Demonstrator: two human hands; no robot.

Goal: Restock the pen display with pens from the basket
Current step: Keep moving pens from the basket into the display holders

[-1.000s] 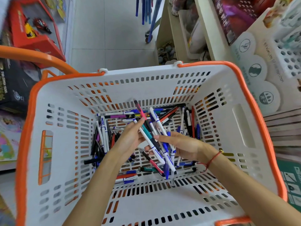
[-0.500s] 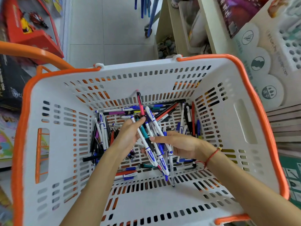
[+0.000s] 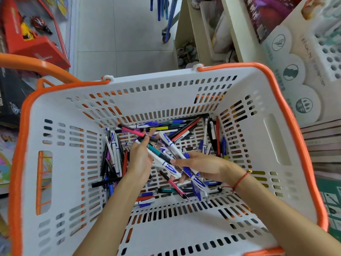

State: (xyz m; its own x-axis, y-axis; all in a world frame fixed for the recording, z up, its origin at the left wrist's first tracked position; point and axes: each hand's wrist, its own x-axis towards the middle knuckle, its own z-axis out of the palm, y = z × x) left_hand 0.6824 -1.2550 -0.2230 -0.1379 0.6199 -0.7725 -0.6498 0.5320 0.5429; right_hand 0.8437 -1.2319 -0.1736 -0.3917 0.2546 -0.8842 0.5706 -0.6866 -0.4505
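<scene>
Both hands are down inside the white basket (image 3: pixel 60 115) with the orange rim, gathering stock. The right hand (image 3: pixel 201 166) has its fingers curled round a bunch of pens (image 3: pixel 168 163), mostly white with blue print, plus a teal one and a pink one, held fanned out above the loose pile. The left hand (image 3: pixel 141 157) has its fingers round the upper ends of the same bunch, with a pink pen (image 3: pixel 132 131) sticking out past its fingertips; it looks to be squaring the bunch up so the pens lie the same way, which would make them easier to drop into holes one at a time.

The rest of the pens (image 3: pixel 212 137) lie scattered over the slotted basket floor, thickest along the far wall and the left side, so plenty is left to move.

The pen display (image 3: pixel 330 52), a pale rack with rows of round holes, stands up at the right, just beyond the basket rim, with round printed panels on its front. The high basket wall lies between the hands and the rack, so the bunch must be lifted clear over the rim. A red toy box (image 3: pixel 35 43) sits off to the left by the tiled floor (image 3: pixel 118 43)
</scene>
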